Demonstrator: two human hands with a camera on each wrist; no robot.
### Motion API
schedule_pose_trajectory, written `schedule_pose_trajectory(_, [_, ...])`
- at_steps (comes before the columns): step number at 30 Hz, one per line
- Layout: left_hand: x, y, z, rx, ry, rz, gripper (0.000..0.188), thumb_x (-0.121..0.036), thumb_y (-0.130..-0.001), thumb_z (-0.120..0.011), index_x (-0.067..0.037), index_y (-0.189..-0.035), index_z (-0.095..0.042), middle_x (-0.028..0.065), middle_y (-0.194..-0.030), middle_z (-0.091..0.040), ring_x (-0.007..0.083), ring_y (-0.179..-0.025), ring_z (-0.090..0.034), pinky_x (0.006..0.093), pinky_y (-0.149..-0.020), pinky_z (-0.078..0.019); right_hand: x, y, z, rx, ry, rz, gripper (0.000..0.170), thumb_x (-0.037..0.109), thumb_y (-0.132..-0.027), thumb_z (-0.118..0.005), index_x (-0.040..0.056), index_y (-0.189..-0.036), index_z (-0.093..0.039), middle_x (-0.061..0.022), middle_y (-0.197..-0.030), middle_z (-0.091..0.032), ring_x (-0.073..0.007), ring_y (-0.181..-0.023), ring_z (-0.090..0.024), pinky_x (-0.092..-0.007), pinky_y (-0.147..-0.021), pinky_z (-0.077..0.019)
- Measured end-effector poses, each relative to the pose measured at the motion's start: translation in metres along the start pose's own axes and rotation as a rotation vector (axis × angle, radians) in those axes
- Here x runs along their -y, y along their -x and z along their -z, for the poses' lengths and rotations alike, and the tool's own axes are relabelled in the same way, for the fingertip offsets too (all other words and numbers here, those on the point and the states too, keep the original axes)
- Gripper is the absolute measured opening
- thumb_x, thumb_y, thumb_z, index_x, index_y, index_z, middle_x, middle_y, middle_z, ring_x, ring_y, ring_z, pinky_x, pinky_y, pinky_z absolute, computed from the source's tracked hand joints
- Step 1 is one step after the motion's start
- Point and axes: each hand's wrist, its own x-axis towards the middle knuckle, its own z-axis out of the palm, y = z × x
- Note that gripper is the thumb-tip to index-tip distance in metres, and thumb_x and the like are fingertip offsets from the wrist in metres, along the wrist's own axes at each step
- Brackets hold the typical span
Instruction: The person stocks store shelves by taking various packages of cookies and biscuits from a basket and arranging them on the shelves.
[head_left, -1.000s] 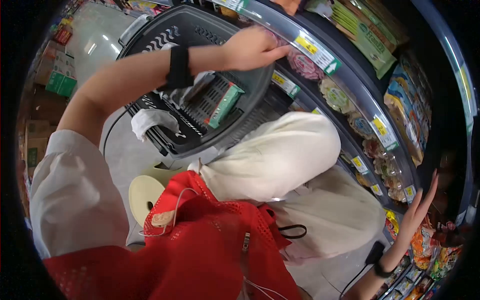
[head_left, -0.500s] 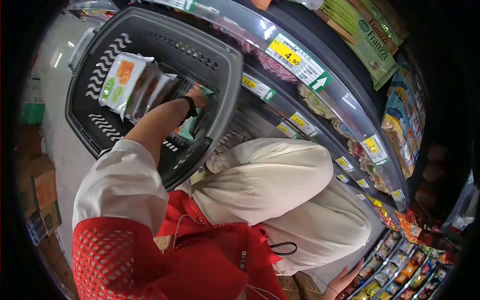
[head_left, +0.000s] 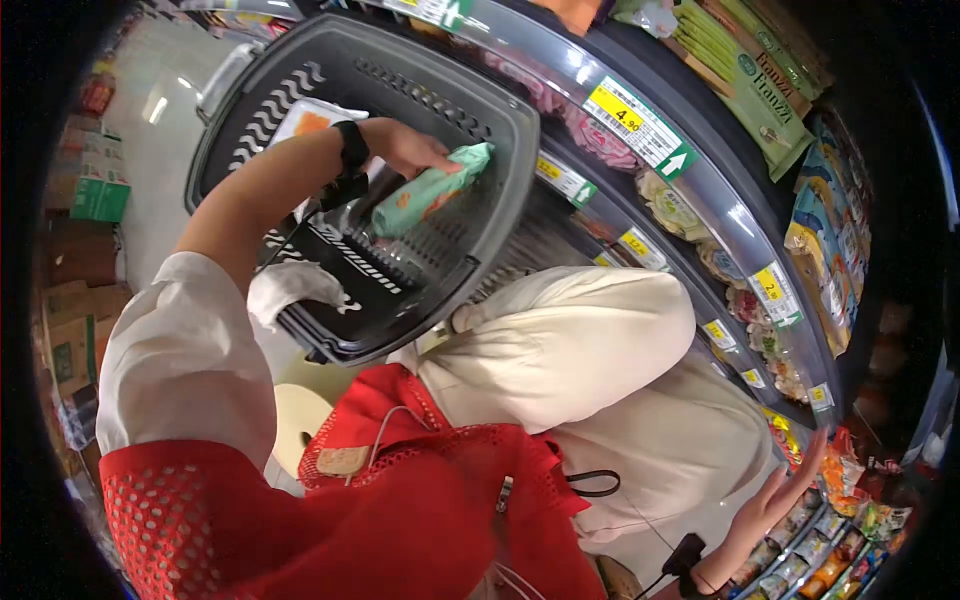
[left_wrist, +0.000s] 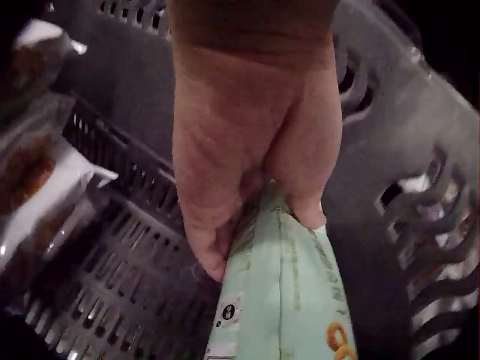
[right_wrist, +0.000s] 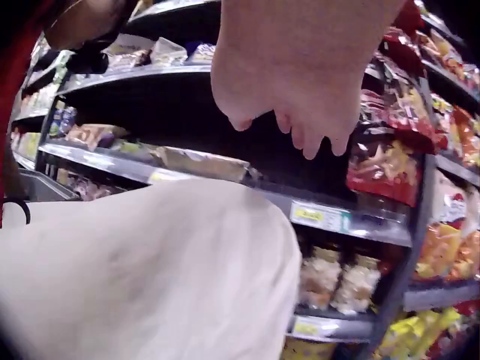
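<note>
My left hand (head_left: 405,150) pinches the top of a mint-green packet (head_left: 420,203) inside the dark grey basket (head_left: 522,150). In the left wrist view the left hand (left_wrist: 255,142) has thumb and fingers on either side of the green packet's (left_wrist: 281,292) upper end, and the packet hangs down from them. White-and-clear packs (left_wrist: 56,187) lie beside it in the basket. My right hand (head_left: 765,510) is out by the lower shelves with fingers extended, holding nothing; in the right wrist view the right hand (right_wrist: 292,90) hangs before a dark shelf.
Curved shelves with price tags (head_left: 635,120) run along the right, stocked with green Franzzi bags (head_left: 755,100) and other packs. A white cloth (head_left: 290,290) hangs on the basket's near edge. My bent knees (head_left: 590,330) are between basket and shelves. Cartons (head_left: 75,340) stand at the far left.
The left hand went from beside the shelf down into the basket, and now has the green packet raised and tilted in its grip. The right hand dropped, then rose a little.
</note>
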Motion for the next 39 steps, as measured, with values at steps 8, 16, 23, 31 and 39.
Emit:
schedule_pose_trajectory(8, [-0.069,0.120,-0.050,-0.006,0.527,-0.065,0.051,-0.048,-0.093,-0.031,-0.007,-0.118,-0.049,0.0054,-0.104,-0.058,0.0144,-0.082,-0.060,0.0282,-0.070,-0.0508,0.054,-0.013,-0.022,0.025,-0.197,0.176,0.063,0.010,-0.080,-0.049,-0.0019,-0.136,-0.022,-0.0184,-0.140,-0.030,-0.0309,-0.131,-0.026,-0.0412,-0.108,-0.0152])
schedule_pose_trajectory(16, [-0.122,0.122,-0.196,0.427,0.361,-0.130,0.052,-0.042,-0.095,-0.030,-0.001,-0.124,-0.044,0.0141,-0.115,-0.056,0.0238,-0.099,-0.058,0.0378,-0.087,-0.0456,0.111,-0.014,-0.035,0.204,-0.178,0.623,0.085,0.020,-0.063,-0.073,0.0000,-0.133,-0.028,-0.0202,-0.137,-0.032,-0.0357,-0.128,-0.029,-0.0505,-0.107,-0.0141])
schedule_pose_trajectory(23, [-0.211,0.129,-0.266,0.509,-0.169,-0.193,0.057,-0.047,-0.094,-0.029,-0.001,-0.126,-0.043,0.0113,-0.123,-0.051,0.0174,-0.105,-0.052,0.0331,-0.092,-0.0406,0.107,-0.015,-0.014,0.184,-0.100,0.620,0.073,0.018,-0.053,-0.075,0.0019,-0.119,-0.048,-0.0118,-0.108,-0.054,-0.0269,-0.110,-0.048,-0.0442,-0.096,-0.0354])
schedule_pose_trajectory(31, [-0.323,0.109,-0.189,0.035,-0.177,-0.878,0.067,-0.051,-0.088,-0.044,-0.009,-0.137,-0.027,0.0126,-0.135,-0.035,0.0255,-0.115,-0.046,0.0393,-0.091,-0.0439,-0.001,-0.102,0.011,-0.272,-0.191,0.245,0.047,0.002,-0.063,-0.072,-0.0007,-0.105,-0.052,-0.0150,-0.104,-0.054,-0.0311,-0.096,-0.054,-0.0322,-0.084,-0.0423])
schedule_pose_trajectory(39, [-0.375,0.035,-0.207,-0.686,-0.580,-0.934,0.064,-0.024,-0.076,-0.071,-0.007,-0.129,-0.041,0.0115,-0.092,-0.061,0.0138,-0.081,-0.057,0.0271,-0.070,-0.0456,-0.067,-0.195,-0.007,-0.116,-0.176,0.148,0.052,0.020,-0.072,-0.071,0.0047,-0.118,-0.052,-0.0185,-0.118,-0.051,-0.0327,-0.104,-0.053,-0.0353,-0.087,-0.0436])
